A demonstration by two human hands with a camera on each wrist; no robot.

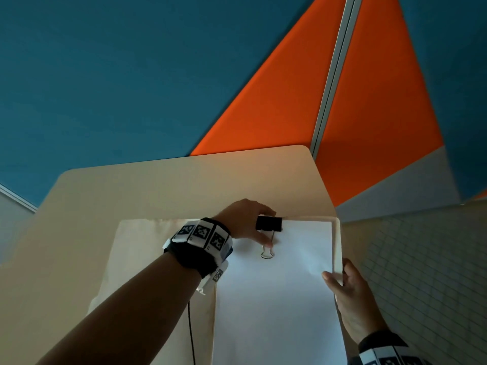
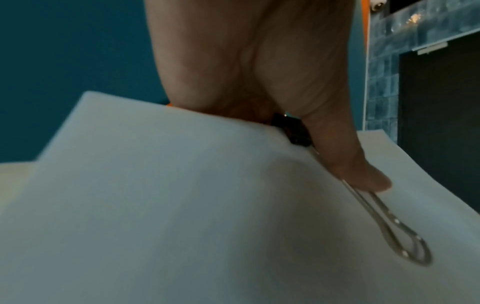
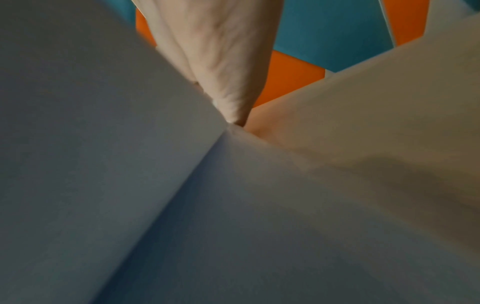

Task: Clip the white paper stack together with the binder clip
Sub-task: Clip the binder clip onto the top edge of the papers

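Note:
The white paper stack (image 1: pixel 276 299) lies over a cream cloth on the table. A black binder clip (image 1: pixel 268 223) sits on the stack's far edge, its silver wire handle (image 1: pixel 267 252) folded flat onto the top sheet. My left hand (image 1: pixel 247 219) holds the clip, thumb pressing the handle down and fingers curled behind the black body. In the left wrist view the thumb (image 2: pixel 350 156) lies along the wire handle (image 2: pixel 400 232) on the paper (image 2: pixel 182 205). My right hand (image 1: pixel 350 293) pinches the stack's right edge, thumb on top. The right wrist view shows paper (image 3: pixel 103 164) and a thumb (image 3: pixel 221 72).
A cream cloth (image 1: pixel 147 259) covers the beige table (image 1: pixel 158 185) under the paper. Blue and orange partition panels (image 1: pixel 263 101) stand behind the table. A tiled floor (image 1: pixel 421 272) lies to the right. A black cable (image 1: pixel 191 335) hangs from my left wrist.

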